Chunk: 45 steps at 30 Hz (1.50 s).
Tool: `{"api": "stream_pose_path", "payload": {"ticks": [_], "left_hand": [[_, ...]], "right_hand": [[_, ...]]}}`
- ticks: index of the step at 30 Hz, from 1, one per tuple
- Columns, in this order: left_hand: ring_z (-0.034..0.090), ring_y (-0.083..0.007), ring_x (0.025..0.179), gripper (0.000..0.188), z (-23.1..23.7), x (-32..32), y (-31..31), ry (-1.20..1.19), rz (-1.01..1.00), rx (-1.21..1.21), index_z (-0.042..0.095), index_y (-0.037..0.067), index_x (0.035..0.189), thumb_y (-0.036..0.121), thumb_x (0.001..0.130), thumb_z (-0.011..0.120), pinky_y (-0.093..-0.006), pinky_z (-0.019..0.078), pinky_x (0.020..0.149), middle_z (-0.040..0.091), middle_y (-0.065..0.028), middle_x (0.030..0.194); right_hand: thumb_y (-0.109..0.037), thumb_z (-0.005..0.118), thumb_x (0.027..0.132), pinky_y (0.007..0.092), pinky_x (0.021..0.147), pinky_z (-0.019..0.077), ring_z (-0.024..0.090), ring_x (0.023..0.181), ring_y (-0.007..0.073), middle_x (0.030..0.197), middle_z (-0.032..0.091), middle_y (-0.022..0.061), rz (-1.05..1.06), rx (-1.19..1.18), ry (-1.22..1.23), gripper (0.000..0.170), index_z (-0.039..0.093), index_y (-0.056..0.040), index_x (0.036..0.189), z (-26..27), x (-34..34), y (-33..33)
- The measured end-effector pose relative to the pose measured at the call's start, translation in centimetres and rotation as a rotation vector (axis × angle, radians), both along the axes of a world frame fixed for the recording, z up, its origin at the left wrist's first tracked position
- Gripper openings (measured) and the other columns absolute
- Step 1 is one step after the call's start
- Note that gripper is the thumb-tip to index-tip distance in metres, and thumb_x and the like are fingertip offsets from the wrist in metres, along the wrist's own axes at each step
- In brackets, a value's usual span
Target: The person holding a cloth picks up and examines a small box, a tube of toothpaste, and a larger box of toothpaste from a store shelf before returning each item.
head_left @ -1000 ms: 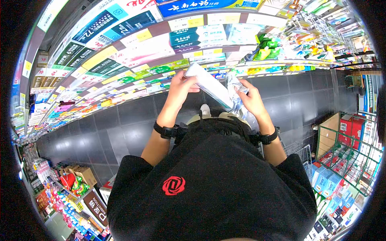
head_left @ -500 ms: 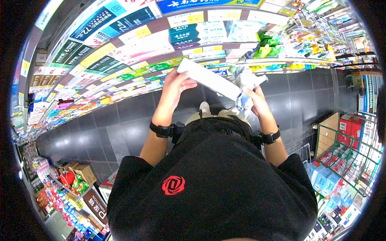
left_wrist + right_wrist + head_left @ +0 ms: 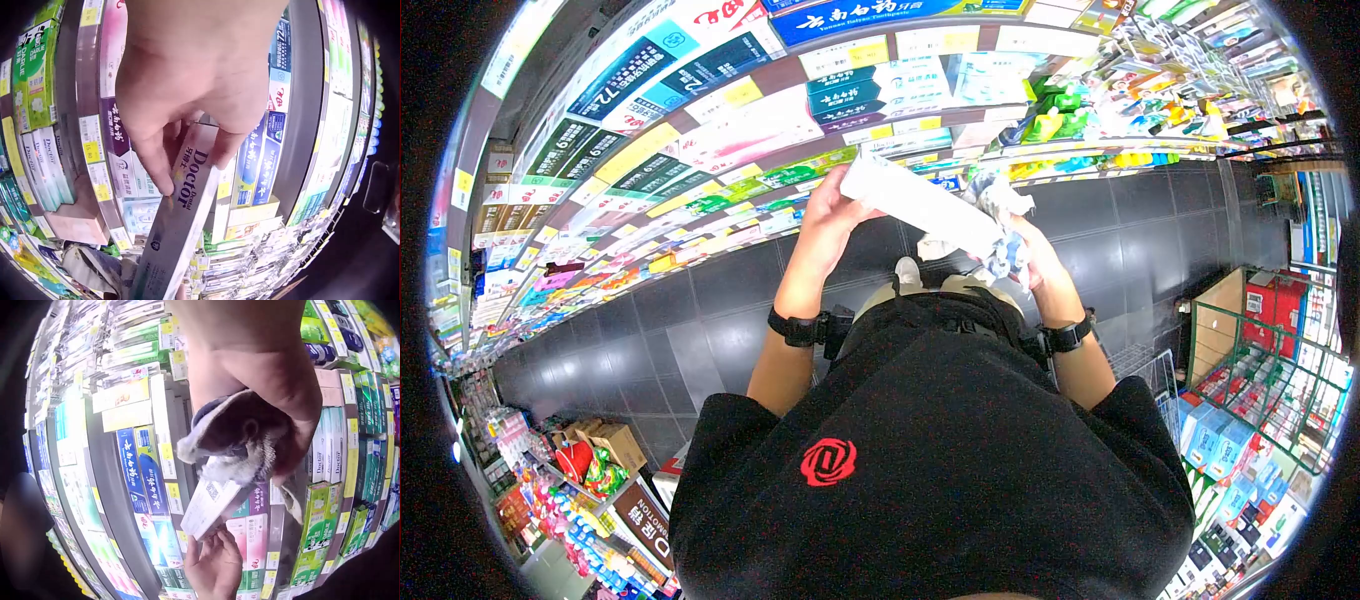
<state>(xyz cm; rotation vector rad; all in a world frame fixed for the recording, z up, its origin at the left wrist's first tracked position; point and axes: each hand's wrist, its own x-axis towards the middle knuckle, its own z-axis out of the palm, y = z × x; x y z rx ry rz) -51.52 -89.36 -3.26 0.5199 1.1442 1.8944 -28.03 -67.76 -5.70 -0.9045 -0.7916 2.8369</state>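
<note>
My left hand [image 3: 830,218] grips one end of a long white toothpaste box [image 3: 915,203], its thumb and fingers on opposite sides. Printing on the toothpaste box [image 3: 181,200] reads "Doctor Dental" in the left wrist view. At the box's other end, my right hand [image 3: 1045,258] holds a bunched grey-white cloth [image 3: 1002,205]. In the right wrist view the cloth [image 3: 234,440] wraps over the end of the box, and its folds hide part of the fingers. Both hands are held in front of the body, above the floor.
Shelves [image 3: 840,130] packed with toothpaste boxes and price tags curve along the front. A row of similar Doctor boxes [image 3: 45,162] stands on one shelf. Dark tiled floor [image 3: 730,295] runs below. A wire cart [image 3: 1145,375] is at the right, and a promotion stand [image 3: 640,515] at the left behind.
The box's left end has shifted left, and its white face now shows more. The cloth has bunched around the box's right end, with the right hand moving slightly behind it.
</note>
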Motion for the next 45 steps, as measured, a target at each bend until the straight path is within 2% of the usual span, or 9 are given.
{"api": "stream_pose_path", "payload": {"ticks": [15,21,24,27,32,36,40,43,45], "left_hand": [[0.059,-0.031,0.122,0.049,-0.5,1.5,1.2,-0.269,-0.003,-0.14,0.038,0.0,0.141,0.019,0.101,0.06,-0.0486,0.0516,0.103,0.058,-0.0174,0.13],[0.067,-0.0291,0.109,0.042,-0.7,1.4,1.0,-0.201,-0.011,-0.164,0.048,-0.002,0.133,0.018,0.099,0.062,-0.0439,0.0582,0.094,0.062,-0.0173,0.124],[0.068,-0.0273,0.106,0.041,-0.4,1.4,1.3,-0.063,-0.032,-0.219,0.051,-0.003,0.131,0.015,0.096,0.066,-0.0398,0.0607,0.088,0.064,-0.0163,0.122],[0.068,-0.0244,0.105,0.043,0.7,2.0,2.1,0.095,-0.096,-0.263,0.052,-0.003,0.13,0.012,0.093,0.069,-0.036,0.0613,0.084,0.065,-0.0146,0.12],[0.068,-0.0187,0.093,0.045,1.7,4.1,3.3,0.205,-0.268,-0.313,0.055,-0.001,0.125,0.015,0.088,0.075,-0.0308,0.0574,0.076,0.068,-0.0107,0.109],[0.066,-0.0142,0.087,0.045,1.5,4.9,3.5,0.632,-0.336,-0.369,0.054,0.001,0.125,0.011,0.087,0.075,-0.0293,0.0558,0.072,0.067,-0.007,0.102],[0.066,-0.0148,0.083,0.046,1.4,5.5,3.8,0.639,-0.343,-0.424,0.053,0.001,0.126,0.012,0.087,0.076,-0.0292,0.0558,0.072,0.067,-0.0078,0.102],[0.068,-0.0202,0.094,0.049,1.8,5.4,3.7,0.538,-0.285,-0.386,0.056,-0.003,0.123,0.018,0.085,0.078,-0.0344,0.057,0.077,0.069,-0.0122,0.103],[0.068,-0.0194,0.095,0.044,1.8,4.7,3.4,0.109,-0.208,-0.252,0.055,-0.003,0.126,0.013,0.089,0.074,-0.0321,0.0594,0.075,0.067,-0.0112,0.107]], "right_hand": [[0.001,0.072,0.08,0.0335,0.09,0.0532,0.063,0.102,0.0186,0.11,0.063,0.0071,-0.274,0.718,-0.145,0.059,0.048,0.0005,0.134,0.7,-1.5,-1.8],[-0.008,0.079,0.078,0.0355,0.094,0.0504,0.06,0.107,0.0185,0.114,0.062,0.0094,-0.117,0.982,-0.138,0.055,0.055,-0.0015,0.128,1.9,-1.4,-2.1],[-0.013,0.082,0.076,0.0403,0.104,0.0439,0.057,0.12,0.0279,0.128,0.058,0.0187,0.096,1.294,0.008,0.038,0.069,-0.0011,0.109,2.2,-1.9,-2.0],[-0.014,0.082,0.078,0.0402,0.106,0.0424,0.052,0.128,0.0302,0.135,0.054,0.0212,0.229,1.511,0.051,0.042,0.067,-0.0018,0.115,3.2,-2.6,-2.6],[-0.015,0.07,0.092,0.037,0.101,0.0433,0.053,0.118,0.0208,0.128,0.055,0.0107,0.168,1.37,0.161,0.038,0.058,0.0007,0.125,4.5,-3.8,-3.1],[-0.017,0.067,0.095,0.0391,0.104,0.0422,0.053,0.119,0.0228,0.128,0.055,0.0129,-0.001,1.179,0.126,0.041,0.054,0.002,0.129,5.1,-4.7,-3.2],[-0.018,0.067,0.095,0.0387,0.104,0.0421,0.054,0.119,0.0242,0.128,0.056,0.014,-0.056,1.282,0.109,0.042,0.054,0.0021,0.13,5.7,-5.3,-3.2],[-0.017,0.068,0.094,0.0384,0.103,0.0429,0.056,0.117,0.025,0.126,0.058,0.0147,-0.001,1.391,0.092,0.041,0.056,0.002,0.127,6.2,-5.0,-3.2],[-0.016,0.07,0.092,0.0383,0.101,0.0439,0.057,0.115,0.025,0.123,0.061,0.0154,0.128,1.402,0.128,0.039,0.058,0.0013,0.124,6.8,-4.3,-3.3]]}}
